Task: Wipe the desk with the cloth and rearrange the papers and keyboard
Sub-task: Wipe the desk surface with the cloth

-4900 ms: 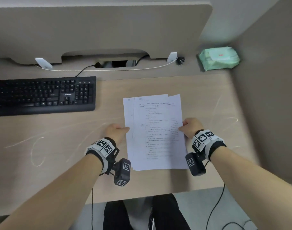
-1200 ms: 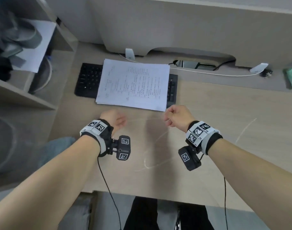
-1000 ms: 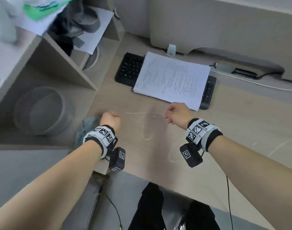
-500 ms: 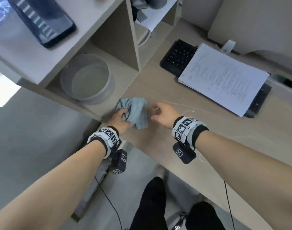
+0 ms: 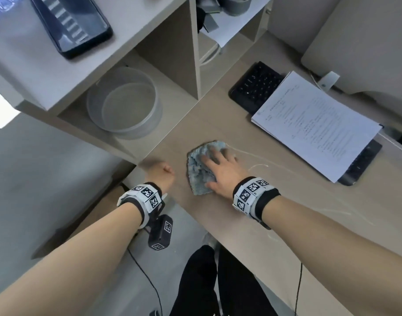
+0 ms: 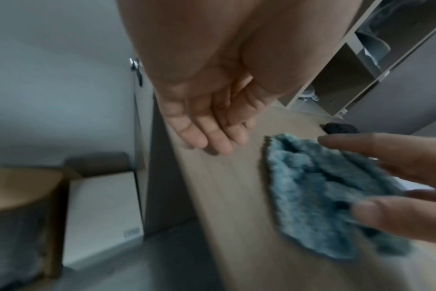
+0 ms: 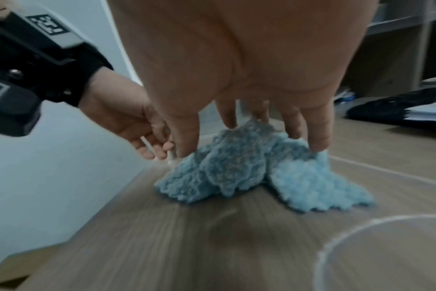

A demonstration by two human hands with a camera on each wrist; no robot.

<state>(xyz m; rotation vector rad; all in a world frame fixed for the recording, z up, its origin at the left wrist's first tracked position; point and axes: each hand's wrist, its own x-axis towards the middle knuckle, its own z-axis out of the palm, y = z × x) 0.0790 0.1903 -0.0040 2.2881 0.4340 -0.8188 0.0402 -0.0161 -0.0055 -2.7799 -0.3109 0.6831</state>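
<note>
— Cloth (image 5: 201,169) is lying under the right hand (image 5: 220,171), whose spread fingers (image 7: 319,137) are pressing it flat on the desk (image 5: 275,213).

— And the left hand (image 5: 160,173)?

— Hanging loose and empty beside it; papers (image 5: 314,124) are resting on the keyboard (image 5: 257,86).

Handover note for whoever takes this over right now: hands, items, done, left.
Right hand: open, fingers spread flat on the blue cloth, pressing it to the desk.
Left hand: empty, loosely curled at the desk's left edge, beside the cloth, no grip on it.
Papers: stacked on top of the keyboard, at the back.
Done: papers lifted off the work area, cloth down.
Left: wipe the desk, then put the papers and keyboard in place.
</note>
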